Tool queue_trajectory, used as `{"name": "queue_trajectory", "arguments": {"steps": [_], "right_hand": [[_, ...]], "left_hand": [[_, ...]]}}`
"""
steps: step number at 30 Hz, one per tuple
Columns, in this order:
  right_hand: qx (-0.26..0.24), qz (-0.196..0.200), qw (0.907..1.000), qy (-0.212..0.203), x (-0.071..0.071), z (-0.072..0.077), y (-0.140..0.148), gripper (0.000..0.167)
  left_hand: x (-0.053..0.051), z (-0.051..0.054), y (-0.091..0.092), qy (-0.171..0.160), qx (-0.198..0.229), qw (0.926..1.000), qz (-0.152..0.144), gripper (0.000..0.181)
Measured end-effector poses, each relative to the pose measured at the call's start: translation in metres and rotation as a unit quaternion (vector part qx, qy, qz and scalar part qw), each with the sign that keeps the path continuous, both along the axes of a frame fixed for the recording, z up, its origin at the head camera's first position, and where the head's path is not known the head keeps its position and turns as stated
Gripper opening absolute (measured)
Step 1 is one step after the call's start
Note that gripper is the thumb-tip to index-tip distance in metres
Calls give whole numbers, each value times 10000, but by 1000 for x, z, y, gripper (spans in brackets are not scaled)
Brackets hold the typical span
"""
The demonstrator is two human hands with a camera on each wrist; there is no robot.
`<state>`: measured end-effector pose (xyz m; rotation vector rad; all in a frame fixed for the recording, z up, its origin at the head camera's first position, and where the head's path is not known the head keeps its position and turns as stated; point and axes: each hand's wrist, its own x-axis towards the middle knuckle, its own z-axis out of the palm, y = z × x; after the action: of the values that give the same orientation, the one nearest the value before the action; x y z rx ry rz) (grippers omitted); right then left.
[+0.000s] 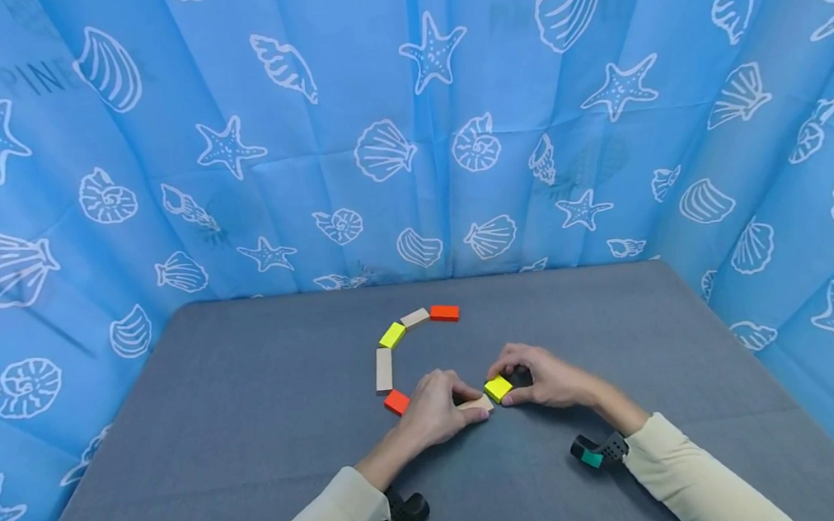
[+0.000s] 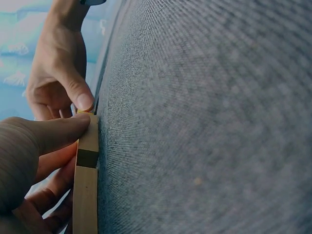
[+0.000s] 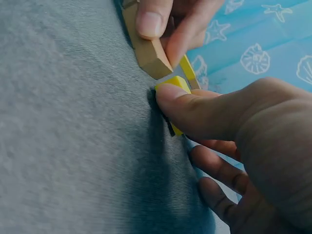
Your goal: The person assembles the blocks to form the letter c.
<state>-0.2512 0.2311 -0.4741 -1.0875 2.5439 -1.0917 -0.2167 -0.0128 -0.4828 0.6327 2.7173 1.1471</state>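
Observation:
In the head view my left hand (image 1: 433, 408) pinches a plain wooden block (image 1: 480, 404) between thumb and fingers, down on the table. My right hand (image 1: 546, 377) holds a yellow block (image 1: 498, 389) by its sides, just right of the wooden one. The right wrist view shows a narrow gap between the yellow block (image 3: 178, 83) and the end of the wooden block (image 3: 153, 61). Behind the pinched block, a second wooden block (image 2: 85, 200) lies in line in the left wrist view; my left hand covers it in the head view.
An open curve of blocks runs on the grey table (image 1: 254, 440): a red block (image 1: 397, 401), a long wooden block (image 1: 384, 371), a yellow block (image 1: 393, 334), a wooden block (image 1: 415, 318) and a red block (image 1: 445, 313). A blue shell-print curtain (image 1: 413, 211) surrounds the table.

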Motion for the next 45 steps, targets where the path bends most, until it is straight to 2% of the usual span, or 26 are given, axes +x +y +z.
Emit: {"name": "queue_trajectory", "arguments": {"steps": [4, 27, 37, 45], "right_hand": [[65, 72, 9999, 44, 3, 0, -1, 29], [47, 366, 9983, -459, 0, 2, 2, 30], [37, 434, 9979, -470, 0, 2, 2, 30], [28, 440, 9978, -497, 0, 2, 3, 30]], "left_hand": [[0, 0, 0, 54, -6, 10000, -14, 27], [0, 1, 0, 225, -33, 9997, -118, 27], [0, 2, -1, 153, -32, 9998, -119, 27], [0, 2, -1, 215, -89, 9996, -131, 27]]}}
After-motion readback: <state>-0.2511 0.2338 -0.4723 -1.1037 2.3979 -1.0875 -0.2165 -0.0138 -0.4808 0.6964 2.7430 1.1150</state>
